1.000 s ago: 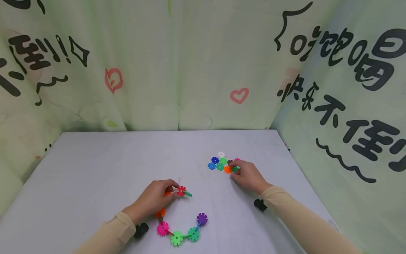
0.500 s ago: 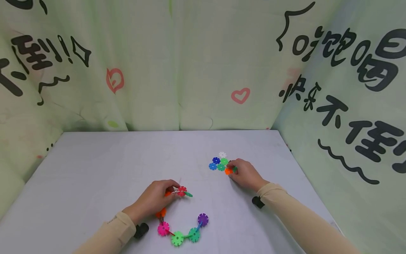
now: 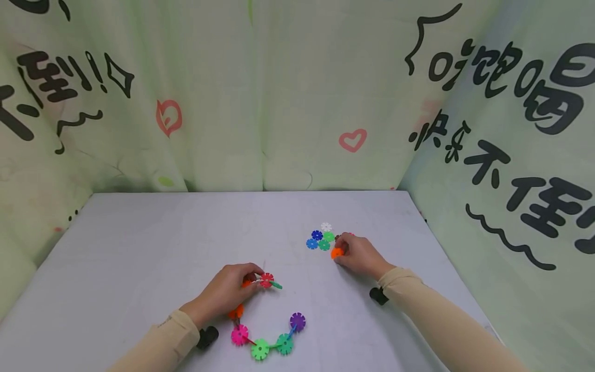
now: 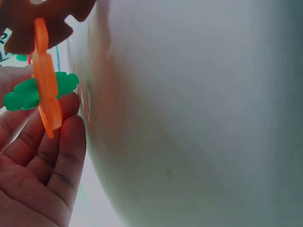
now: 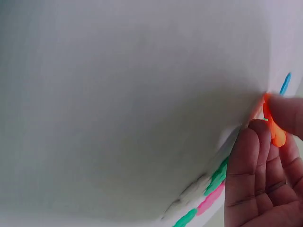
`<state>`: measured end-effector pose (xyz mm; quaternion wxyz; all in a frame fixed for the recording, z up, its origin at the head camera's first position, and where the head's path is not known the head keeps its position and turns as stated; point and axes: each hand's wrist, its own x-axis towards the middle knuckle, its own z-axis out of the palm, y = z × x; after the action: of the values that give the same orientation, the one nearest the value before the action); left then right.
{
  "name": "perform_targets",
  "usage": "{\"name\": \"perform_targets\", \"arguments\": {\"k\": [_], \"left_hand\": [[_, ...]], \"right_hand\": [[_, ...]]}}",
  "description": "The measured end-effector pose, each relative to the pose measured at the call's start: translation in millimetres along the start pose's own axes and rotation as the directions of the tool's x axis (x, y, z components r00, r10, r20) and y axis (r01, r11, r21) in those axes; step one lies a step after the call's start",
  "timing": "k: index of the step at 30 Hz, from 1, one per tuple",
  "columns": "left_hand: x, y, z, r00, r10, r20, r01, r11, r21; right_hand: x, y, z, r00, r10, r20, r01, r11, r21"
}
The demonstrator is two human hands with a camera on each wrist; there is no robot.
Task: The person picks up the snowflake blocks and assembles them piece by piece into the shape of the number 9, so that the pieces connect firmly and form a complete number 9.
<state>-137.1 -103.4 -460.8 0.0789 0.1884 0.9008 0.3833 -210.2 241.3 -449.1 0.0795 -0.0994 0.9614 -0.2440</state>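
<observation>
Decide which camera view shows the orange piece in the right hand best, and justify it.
The right wrist view: the orange piece fills the frame edge-on, pinched by the right hand. The head view shows it small beside the loose pile. The left wrist view misses it.

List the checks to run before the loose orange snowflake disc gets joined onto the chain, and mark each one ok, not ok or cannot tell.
1. Right hand has the orange disc pinched between thumb and fingers: ok, confirmed in the right wrist view.
2. Orange disc lifted free of the loose pile: cannot tell; it sits at the pile's edge.
3. Left hand grips the chain at its upper end by the red disc: ok.
4. Free slot at that end faces the right hand: cannot tell; a green disc sticks out there.
5. Rest of the chain lies flat on the table: ok.
6. Bare table between the two hands: ok.
</observation>
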Motion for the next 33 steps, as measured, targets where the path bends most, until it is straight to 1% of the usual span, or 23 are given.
{"name": "perform_targets", "arguments": {"k": [4,6,8,9,11,16,19,22,30,33], "left_hand": [[-0.1,-0.7,0.4,1.0,-0.004,-0.005,0.004,1.0,-0.003],[0.0,-1.3,0.5,1.0,-0.008,-0.005,0.008,1.0,-0.009],[0.1,-2.3,0.4,1.0,-0.006,-0.002,0.006,1.0,-0.014],[0.2,-2.7,0.4,1.0,-0.004,0.0,0.004,1.0,-0.014],[0.4,-3.2,0.3,1.0,-0.002,0.005,0.003,1.0,-0.017],[0.9,-2.2,0.2,1.0,0.004,0.014,-0.003,1.0,-0.015],[0.9,-1.0,-0.4,1.0,0.008,0.014,-0.008,1.0,-0.021],[1.1,-0.3,-0.9,1.0,0.014,0.012,-0.014,1.0,-0.028],[2.3,-1.6,-1.2,0.999,0.034,0.01,-0.034,0.999,-0.034],[3.2,-1.9,-1.1,0.999,0.041,0.016,-0.041,0.999,-0.035]], "right_hand": [[-8,-14,5,0.999,-0.034,0.002,0.034,0.994,0.102],[-13,-24,9,0.998,-0.052,0.02,0.048,0.985,0.164],[-19,-35,14,0.996,-0.071,0.049,0.057,0.97,0.236],[-21,-40,18,0.995,-0.079,0.068,0.057,0.96,0.275],[-26,-50,25,0.989,-0.098,0.114,0.05,0.929,0.367],[-33,-69,41,0.971,-0.149,0.186,0.031,0.852,0.523],[-35,-77,47,0.966,-0.16,0.205,0.013,0.817,0.577],[-37,-84,50,0.965,-0.153,0.215,-0.011,0.79,0.613],[-41,-92,53,0.967,-0.131,0.219,-0.054,0.732,0.679],[-40,-94,53,0.966,-0.111,0.233,-0.084,0.719,0.69]]}}
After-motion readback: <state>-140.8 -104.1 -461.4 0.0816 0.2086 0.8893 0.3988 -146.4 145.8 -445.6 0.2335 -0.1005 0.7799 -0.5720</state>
